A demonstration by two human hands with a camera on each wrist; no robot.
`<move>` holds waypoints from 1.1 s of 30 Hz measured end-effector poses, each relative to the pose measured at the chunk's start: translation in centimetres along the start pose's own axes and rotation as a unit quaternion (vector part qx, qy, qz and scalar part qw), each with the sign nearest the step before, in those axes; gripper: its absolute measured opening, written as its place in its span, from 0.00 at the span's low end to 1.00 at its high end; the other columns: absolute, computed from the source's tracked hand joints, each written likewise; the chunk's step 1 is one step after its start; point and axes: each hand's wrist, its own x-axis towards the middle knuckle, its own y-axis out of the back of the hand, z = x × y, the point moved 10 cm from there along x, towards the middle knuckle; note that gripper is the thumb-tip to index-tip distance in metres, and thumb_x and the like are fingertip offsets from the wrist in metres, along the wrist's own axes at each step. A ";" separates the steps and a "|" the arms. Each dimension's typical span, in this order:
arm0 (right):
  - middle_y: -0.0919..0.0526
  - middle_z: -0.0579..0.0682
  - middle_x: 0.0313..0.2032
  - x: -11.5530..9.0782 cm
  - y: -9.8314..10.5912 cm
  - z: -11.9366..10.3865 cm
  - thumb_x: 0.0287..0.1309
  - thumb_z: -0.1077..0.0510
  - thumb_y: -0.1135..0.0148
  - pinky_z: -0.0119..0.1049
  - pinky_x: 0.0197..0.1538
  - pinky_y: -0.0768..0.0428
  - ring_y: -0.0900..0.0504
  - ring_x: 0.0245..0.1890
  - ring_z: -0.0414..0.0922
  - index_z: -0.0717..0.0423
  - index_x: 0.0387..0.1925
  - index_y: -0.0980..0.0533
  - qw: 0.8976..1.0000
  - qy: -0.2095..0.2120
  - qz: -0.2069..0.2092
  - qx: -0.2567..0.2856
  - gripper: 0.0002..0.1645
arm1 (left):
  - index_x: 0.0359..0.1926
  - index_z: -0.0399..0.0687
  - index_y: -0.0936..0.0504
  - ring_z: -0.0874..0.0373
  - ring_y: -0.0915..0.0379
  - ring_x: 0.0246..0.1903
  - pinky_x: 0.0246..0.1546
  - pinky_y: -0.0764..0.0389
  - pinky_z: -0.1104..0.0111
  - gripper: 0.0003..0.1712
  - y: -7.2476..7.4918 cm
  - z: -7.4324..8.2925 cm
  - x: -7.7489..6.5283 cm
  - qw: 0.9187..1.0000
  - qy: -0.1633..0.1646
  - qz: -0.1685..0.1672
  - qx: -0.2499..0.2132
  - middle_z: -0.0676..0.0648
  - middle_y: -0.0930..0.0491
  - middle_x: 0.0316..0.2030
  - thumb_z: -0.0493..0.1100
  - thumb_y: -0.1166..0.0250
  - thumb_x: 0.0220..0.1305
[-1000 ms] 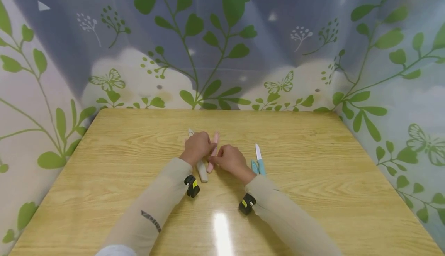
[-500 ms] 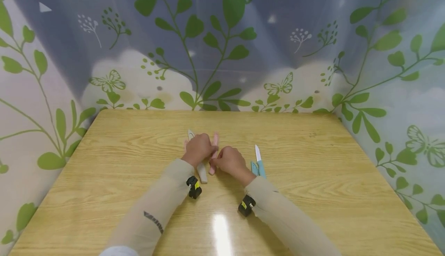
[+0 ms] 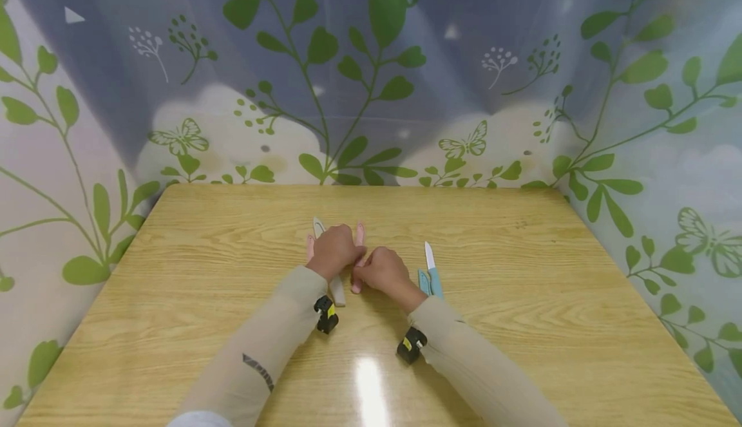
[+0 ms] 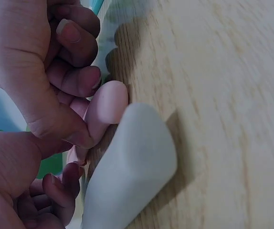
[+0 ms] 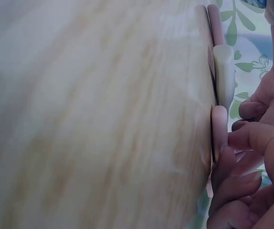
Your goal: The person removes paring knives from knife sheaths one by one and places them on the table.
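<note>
In the head view a slim pink knife handle [image 3: 356, 285] lies between both hands, its far part [image 3: 361, 230] showing past the knuckles. My right hand [image 3: 384, 269] pinches it near its rounded near end; my left hand [image 3: 336, 246] holds it farther up, and the fingers cover its middle. No blade shows on it. The left wrist view has the right thumb pressed on the pink handle [image 4: 109, 102]. Beside it lies a white-handled knife [image 3: 338, 293], partly under my left hand, its handle end large in the left wrist view. Another pink piece [image 3: 310, 246] lies left of the white knife.
A blue-handled knife [image 3: 436, 282] with its pale blade bare lies to the right of my right hand, a blue sheath [image 3: 424, 281] beside it. The wooden table [image 3: 522, 324] ends at a leaf-patterned curtain [image 3: 348, 111] at the back and sides.
My left hand has shifted slightly right and toward me along the pink handle. The handle has turned a little more upright in the head view; the right hand has barely moved.
</note>
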 end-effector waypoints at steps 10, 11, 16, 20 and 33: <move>0.21 0.48 0.08 -0.3 -0.4 -0.2 0.48 0.54 0.41 0.30 0.13 0.46 0.39 0.08 0.38 0.53 0.06 0.21 1.000 0.015 -0.016 0.003 0.20 | 0.14 0.47 0.26 0.55 0.33 0.15 0.14 0.35 0.68 0.17 -0.1 -0.3 -0.3 1.000 0.005 -0.009 -0.027 0.49 0.26 0.15 0.48 0.36 0.54; 0.21 0.48 0.08 -0.3 -0.4 -0.2 0.48 0.54 0.41 0.29 0.13 0.46 0.40 0.08 0.38 0.53 0.05 0.21 1.000 0.015 -0.017 0.001 0.20 | 0.14 0.48 0.25 0.55 0.33 0.15 0.14 0.35 0.68 0.16 -0.1 -0.4 -0.4 0.999 0.009 -0.009 -0.032 0.49 0.26 0.16 0.49 0.36 0.54; 0.23 0.48 0.07 -0.2 -0.4 0.0 0.48 0.53 0.40 0.29 0.12 0.48 0.42 0.07 0.37 0.53 0.04 0.23 1.000 0.018 -0.020 -0.004 0.22 | 0.16 0.47 0.22 0.56 0.33 0.16 0.13 0.36 0.68 0.17 0.0 -0.5 -0.6 0.999 0.022 -0.016 -0.039 0.49 0.26 0.16 0.51 0.38 0.54; 0.25 0.47 0.05 -0.2 -0.3 0.0 0.48 0.53 0.40 0.29 0.12 0.48 0.43 0.07 0.36 0.54 0.04 0.24 0.999 0.033 -0.023 0.011 0.22 | 0.15 0.48 0.21 0.57 0.36 0.14 0.12 0.39 0.69 0.18 0.1 -0.5 -0.7 0.998 0.032 -0.026 -0.039 0.51 0.29 0.14 0.52 0.39 0.54; 0.34 0.42 0.09 -0.6 0.1 0.2 0.51 0.54 0.41 0.29 0.17 0.40 0.39 0.12 0.37 0.53 0.13 0.29 0.996 0.066 -0.019 0.063 0.15 | 0.11 0.50 0.30 0.59 0.41 0.12 0.10 0.44 0.70 0.20 0.5 -0.4 -1.0 0.997 0.039 -0.037 -0.050 0.52 0.35 0.11 0.52 0.39 0.53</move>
